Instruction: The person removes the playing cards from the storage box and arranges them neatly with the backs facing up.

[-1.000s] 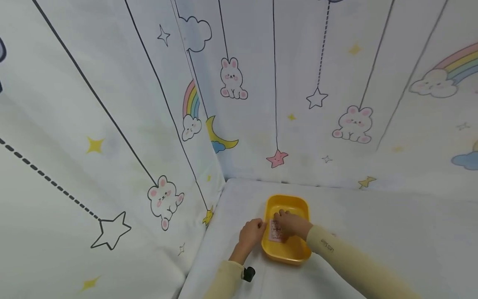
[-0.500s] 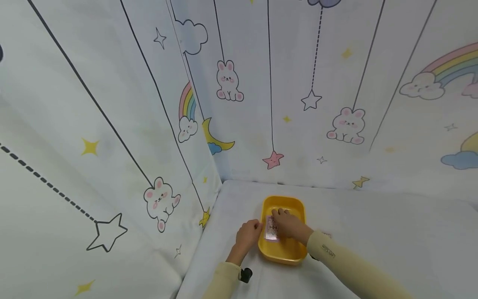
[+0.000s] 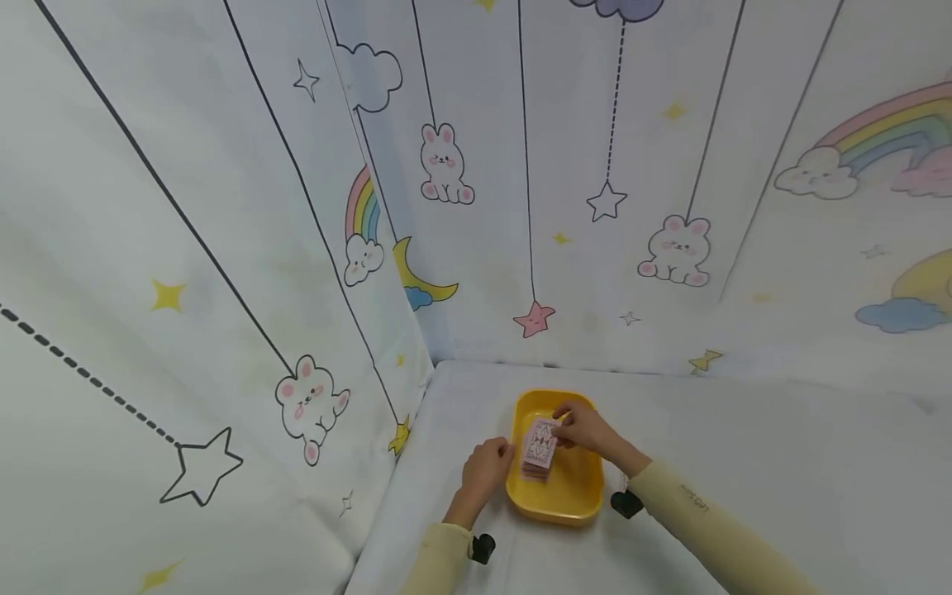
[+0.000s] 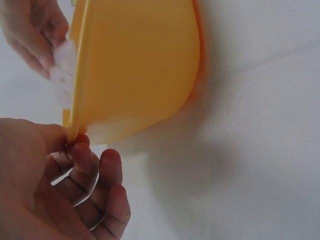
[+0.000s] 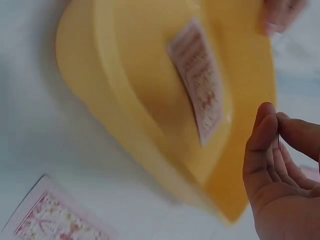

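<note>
A yellow plastic basin (image 3: 554, 504) stands on the white cloth, with pink-and-white patterned playing cards (image 5: 200, 82) lying inside it. My left hand (image 3: 487, 467) pinches the basin's near-left rim between thumb and forefinger, plain in the left wrist view. Over the basin, my right hand (image 3: 587, 430) pinches a playing card (image 3: 545, 438) by its edge, raised and tilted above the other cards. The right wrist view shows that card only as a thin line between thumb and fingertips. Its lower edge overlaps the cards beneath in the head view.
Another patterned card (image 5: 57, 217) lies on the cloth outside the basin. White curtain walls (image 3: 476, 248) printed with rabbits and stars rise behind and to the left. A small black device (image 3: 626, 504) is worn at each wrist.
My right hand, earlier low over the cards in the basin, has drawn up and right with a card pinched. My left hand stays at the rim. The head view shifts slightly.
</note>
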`<state>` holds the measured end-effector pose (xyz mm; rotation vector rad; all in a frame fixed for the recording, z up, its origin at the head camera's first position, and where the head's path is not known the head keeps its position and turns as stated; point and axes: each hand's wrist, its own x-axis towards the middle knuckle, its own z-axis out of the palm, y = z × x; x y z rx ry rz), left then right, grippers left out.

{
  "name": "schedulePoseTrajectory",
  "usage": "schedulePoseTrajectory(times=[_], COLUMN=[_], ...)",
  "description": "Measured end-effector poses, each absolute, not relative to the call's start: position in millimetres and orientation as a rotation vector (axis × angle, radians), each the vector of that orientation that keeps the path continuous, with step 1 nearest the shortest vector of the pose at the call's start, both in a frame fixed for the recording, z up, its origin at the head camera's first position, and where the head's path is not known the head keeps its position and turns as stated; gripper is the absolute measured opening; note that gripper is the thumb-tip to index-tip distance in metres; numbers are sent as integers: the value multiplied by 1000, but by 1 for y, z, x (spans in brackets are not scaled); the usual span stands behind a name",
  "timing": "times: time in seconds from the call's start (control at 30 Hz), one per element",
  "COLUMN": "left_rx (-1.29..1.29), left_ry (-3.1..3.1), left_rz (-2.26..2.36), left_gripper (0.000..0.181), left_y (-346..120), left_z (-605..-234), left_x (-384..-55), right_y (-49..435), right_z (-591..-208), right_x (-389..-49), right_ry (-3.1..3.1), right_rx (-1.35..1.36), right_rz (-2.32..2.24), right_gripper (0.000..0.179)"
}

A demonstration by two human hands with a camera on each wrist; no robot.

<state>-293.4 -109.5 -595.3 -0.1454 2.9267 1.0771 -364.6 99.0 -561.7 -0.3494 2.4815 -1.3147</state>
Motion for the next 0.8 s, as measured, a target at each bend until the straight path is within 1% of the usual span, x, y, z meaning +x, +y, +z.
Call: schedulePoseTrajectory(times=[0.13,0.3,0.43,0.53,0.67,0.8], left_rx=[-141,-161,-164,-155,-136,-131], left_ry=[2927,2909,2900,2905,2908,2894], left_rz=[1074,1085,1076,1081,1092,1102], left_gripper=[32,30,30,30,30,28], left_y=[-114,-119,-121,-121,-118,-114], left_z=[-594,-594,-595,-596,-596,-595], left_x=[-292,-292,-292,-291,-290,-290], right_y=[132,188,235,265,295,312], right_z=[-549,-551,-567,-583,-604,-622], right_x=[-362,-357,-349,-340,-328,-321], right_ry=[2451,2396,2428,2510,2572,2627], right_rx=[-331,-289,-214,-137,-55,-52], right_rz=[-1391,-1442,-1425,-1360,-1272,-1227], right_gripper=[32,37,43,44,38,30])
